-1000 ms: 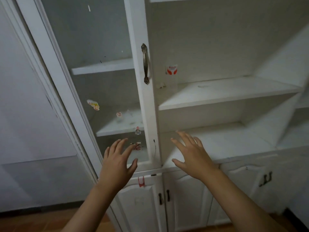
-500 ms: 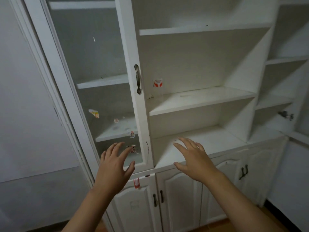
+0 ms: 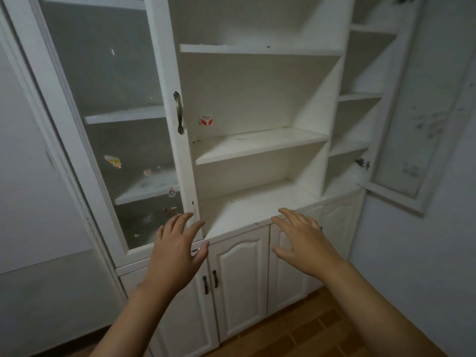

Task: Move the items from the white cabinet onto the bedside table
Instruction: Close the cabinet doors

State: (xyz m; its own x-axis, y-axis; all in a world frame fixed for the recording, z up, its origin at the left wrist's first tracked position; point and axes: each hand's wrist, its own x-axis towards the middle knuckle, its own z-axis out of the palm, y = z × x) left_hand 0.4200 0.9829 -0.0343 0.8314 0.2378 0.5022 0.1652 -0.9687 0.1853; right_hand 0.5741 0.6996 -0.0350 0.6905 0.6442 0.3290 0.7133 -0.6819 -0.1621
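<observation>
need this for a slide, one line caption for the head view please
Both hands, left hand and right hand, held open in front of the white cabinet, whose open shelves show no items.

The white cabinet (image 3: 260, 145) stands upright, its middle shelves open and bare, a glass door (image 3: 108, 124) shut on its left side

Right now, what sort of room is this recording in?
Probably a room in a home, perhaps a bedroom: a tall white cabinet with a sticker-dotted glass door, a wood-look floor and plain walls. Both hands hover open before it.
</observation>
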